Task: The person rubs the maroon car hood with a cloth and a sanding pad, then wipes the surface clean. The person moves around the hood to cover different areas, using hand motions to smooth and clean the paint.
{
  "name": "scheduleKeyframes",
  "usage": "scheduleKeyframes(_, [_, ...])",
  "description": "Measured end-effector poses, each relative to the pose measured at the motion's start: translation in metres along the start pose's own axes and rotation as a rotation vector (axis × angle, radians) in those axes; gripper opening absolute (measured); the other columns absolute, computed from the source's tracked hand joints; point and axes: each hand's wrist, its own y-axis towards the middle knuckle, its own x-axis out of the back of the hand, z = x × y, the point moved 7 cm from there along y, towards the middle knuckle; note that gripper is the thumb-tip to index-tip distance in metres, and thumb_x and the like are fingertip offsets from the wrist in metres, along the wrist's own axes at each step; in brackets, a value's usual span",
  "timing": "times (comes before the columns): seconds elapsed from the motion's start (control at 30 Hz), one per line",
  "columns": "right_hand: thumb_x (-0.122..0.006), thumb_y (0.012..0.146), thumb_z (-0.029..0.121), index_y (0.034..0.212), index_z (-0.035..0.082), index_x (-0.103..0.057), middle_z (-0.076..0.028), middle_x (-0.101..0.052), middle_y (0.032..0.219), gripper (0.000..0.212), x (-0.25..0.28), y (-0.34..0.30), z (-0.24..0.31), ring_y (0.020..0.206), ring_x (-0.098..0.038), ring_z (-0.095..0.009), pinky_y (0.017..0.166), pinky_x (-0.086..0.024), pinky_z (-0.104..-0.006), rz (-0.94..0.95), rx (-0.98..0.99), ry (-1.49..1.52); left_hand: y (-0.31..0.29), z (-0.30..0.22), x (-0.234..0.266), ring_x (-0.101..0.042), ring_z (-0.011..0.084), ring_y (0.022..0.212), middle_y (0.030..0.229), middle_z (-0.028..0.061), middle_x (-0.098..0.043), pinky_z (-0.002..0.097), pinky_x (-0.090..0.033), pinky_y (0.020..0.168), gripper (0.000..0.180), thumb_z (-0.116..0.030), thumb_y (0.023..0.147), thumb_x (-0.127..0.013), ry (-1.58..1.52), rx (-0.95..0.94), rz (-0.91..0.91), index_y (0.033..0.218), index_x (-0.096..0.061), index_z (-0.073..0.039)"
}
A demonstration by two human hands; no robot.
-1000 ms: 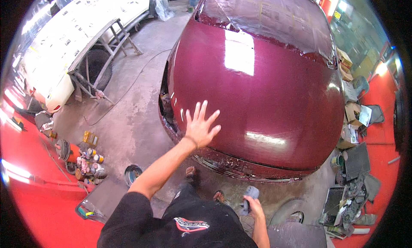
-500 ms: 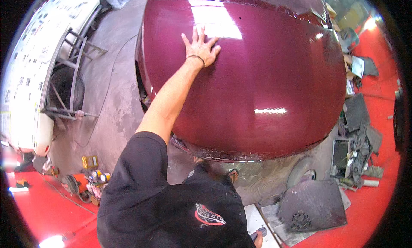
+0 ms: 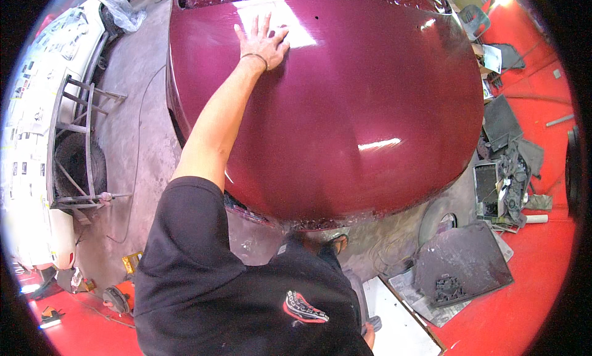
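Note:
My left hand (image 3: pixel 264 46) lies palm down on the glossy dark red car hood (image 3: pixel 320 109), fingers spread, beside a bright white reflection. Nothing is in it, and a thin dark band circles its wrist. Low in the picture, next to my black shirt, my right hand (image 3: pixel 369 336) is partly hidden by my body. Its fingers are closed around a small dark grey block (image 3: pixel 375 323), whose exact kind I cannot make out.
A white car body (image 3: pixel 49 122) stands at left behind a metal stand (image 3: pixel 89 140). On the right lie a dark panel (image 3: pixel 462 263), a white board (image 3: pixel 401 325) and a pile of black parts (image 3: pixel 512 177). An orange tool (image 3: pixel 120 297) sits lower left.
My left hand has slid a little farther up the hood, away from my body. The whole view has shifted, and more of the right hand's grey block and the white board shows.

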Motion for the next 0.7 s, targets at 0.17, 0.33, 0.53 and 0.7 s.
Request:
scheduleKeyframes(0.17, [-0.072, 0.097, 0.031, 0.097, 0.007, -0.072, -0.003, -0.068, 0.087, 0.025, -0.080, 0.015, 0.161, 0.078, -0.066, -0.019, 0.073, -0.055, -0.0367, 0.053, -0.131, 0.338, -0.045, -0.013, 0.009, 0.000, 0.0391, 0.170, 0.185, 0.0095, -0.004, 0.0838, 0.000, 0.124, 0.058, -0.062, 0.111, -0.035, -0.101, -0.071, 0.040, 0.166, -0.043, -0.044])
scheduleKeyframes(0.33, [-0.075, 0.097, 0.027, 0.099, 0.006, -0.073, -0.006, -0.072, 0.092, 0.021, -0.143, 0.057, 0.278, 0.080, -0.068, -0.020, 0.075, -0.058, -0.0375, 0.257, 0.035, 0.385, -0.108, -0.031, -0.001, 0.000, 0.0411, 0.169, 0.185, 0.0127, -0.006, 0.0847, 0.000, 0.123, 0.059, -0.058, 0.112, -0.035, -0.182, -0.097, 0.048, 0.168, -0.042, -0.039])
scheduleKeyframes(0.53, [-0.073, 0.098, 0.022, 0.108, 0.006, -0.070, -0.005, -0.073, 0.098, 0.020, -0.265, 0.037, 0.387, 0.081, -0.068, -0.020, 0.074, -0.056, -0.0336, 0.662, 0.109, 0.463, -0.248, -0.089, 0.017, -0.006, 0.0492, 0.167, 0.181, 0.0216, -0.015, 0.0864, -0.004, 0.121, 0.060, -0.058, 0.104, -0.054, -0.418, -0.274, 0.012, 0.156, -0.060, -0.029])
scheduleKeyframes(0.7, [-0.071, 0.097, 0.021, 0.107, 0.003, -0.068, -0.004, -0.064, 0.084, 0.021, -0.334, 0.016, 0.428, 0.070, -0.059, -0.012, 0.064, -0.050, -0.0301, 1.197, -0.078, 0.038, -0.392, -0.159, 0.081, -0.015, 0.0478, 0.167, 0.180, 0.0212, -0.022, 0.0793, -0.017, 0.125, 0.101, -0.040, 0.084, -0.086, -0.746, -0.499, -0.031, 0.170, -0.037, -0.021])
